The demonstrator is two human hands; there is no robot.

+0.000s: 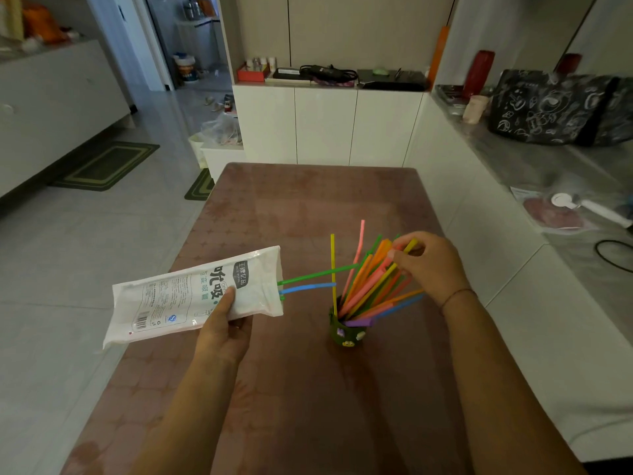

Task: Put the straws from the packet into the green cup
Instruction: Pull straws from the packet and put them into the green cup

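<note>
**Most straws in the cup, a few left in the packet**

The green cup [346, 333] stands on the table [291, 207], right of centre, with a fan of coloured straws [368, 289] leaning rightward out of it. The right hand [432, 265] is at the top of that bundle, fingers curled and pinching the straw tips, a yellow straw [411, 245] among them. To the left, the left hand [224, 325] grips the white packet [185, 298], thumb on top and open end facing the cup. A green straw [315, 274] and a blue straw [305, 288] poke from its mouth.

The step in hand looks like settling the latest batch. Next, the right hand would need to release, reach left, pinch the protruding ends and draw them out without tipping the top-heavy cup.
</note>
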